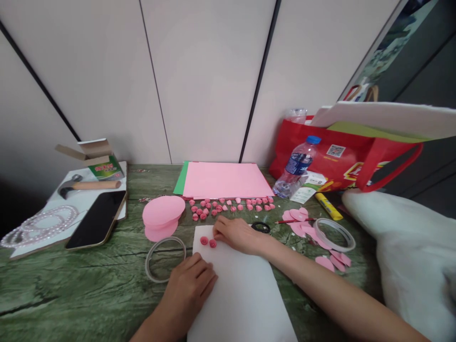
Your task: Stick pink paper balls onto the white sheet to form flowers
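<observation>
A white sheet or board [242, 289] lies in front of me, with two small rolled pink paper roses [208, 242] near its upper left corner. My right hand [237, 235] reaches over the board's top edge, fingers drawn together in a pinch just beside the roses. Whatever is between those fingertips is hidden. Resting on the left edge of the board is my left hand [192, 287], its fingers laid down side by side, slightly bent, with nothing seen in them. Behind the board, several more pink paper roses [233, 208] sit in loose rows.
Left are a tape roll [166, 260], pink paper discs [164, 211], a phone [98, 219], a hammer [90, 185] and bead strings [46, 225]. Pink sheets [228, 179] lie behind. Right are another tape roll [335, 235], a pencil [295, 220], a bottle [295, 166] and a red bag [331, 156].
</observation>
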Available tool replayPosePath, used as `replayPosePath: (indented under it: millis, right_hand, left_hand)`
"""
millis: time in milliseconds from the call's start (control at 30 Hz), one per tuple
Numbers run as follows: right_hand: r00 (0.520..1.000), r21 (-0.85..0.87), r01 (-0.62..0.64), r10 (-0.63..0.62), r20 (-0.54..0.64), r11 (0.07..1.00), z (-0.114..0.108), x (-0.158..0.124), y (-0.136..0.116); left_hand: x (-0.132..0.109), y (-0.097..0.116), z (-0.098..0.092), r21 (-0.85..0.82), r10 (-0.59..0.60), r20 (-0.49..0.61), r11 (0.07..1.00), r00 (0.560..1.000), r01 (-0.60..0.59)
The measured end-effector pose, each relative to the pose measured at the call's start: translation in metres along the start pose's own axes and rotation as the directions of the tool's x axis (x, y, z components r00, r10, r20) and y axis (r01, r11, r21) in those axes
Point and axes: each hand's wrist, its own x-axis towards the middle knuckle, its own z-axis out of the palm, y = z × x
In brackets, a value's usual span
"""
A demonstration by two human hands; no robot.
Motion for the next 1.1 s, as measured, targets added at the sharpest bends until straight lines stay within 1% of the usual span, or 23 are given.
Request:
replayPosePath:
  millis: [133,367,567,733,867,1033,1100]
  right_hand:
    - [1.0,-0.032,0.001,0.0,0.013,0.999,0.001,0.0,-0.002]
    - [1.0,-0.049,0.011,-0.011,-0.001,0.999,0.001,-0.004,-0.002]
    - [1.0,0.008,0.01,-0.01,-0.017,1.0,-0.002,-0.012,0.001]
    - [0.995,0.13,-0.075,0.082,-0.054,0.989,-0.005,-0.014,-0.001]
    - [0.982,0.191,-0.168,0.181,-0.054,0.967,-0.008,-0.01,-0.009]
    - [0.942,0.249,-0.327,0.334,0.016,0.911,-0.012,0.005,-0.012]
    - [0.932,0.262,-0.358,0.362,0.035,0.896,-0.013,0.01,-0.011]
  left_hand:
    - [0.0,0.0,0.0,-0.01,0.008,-0.006,1.0,1.0,-0.008]
    - [-0.001,0.0,0.0,-0.022,-0.006,0.006,1.0,1.0,0.006]
    - [0.001,0.001,-0.001,-0.025,-0.008,0.008,1.0,1.0,0.008]
    - [0.001,0.001,-0.001,-0.004,-0.004,0.006,1.0,1.0,0.004]
    - [0.001,0.001,-0.001,0.002,0.002,0.004,1.0,1.0,-0.002]
    - [0.0,0.0,0.001,0.01,0.015,-0.011,1.0,1.0,-0.014]
    - [0.0,0.0,0.0,0.016,0.013,-0.003,1.0,1.0,-0.013]
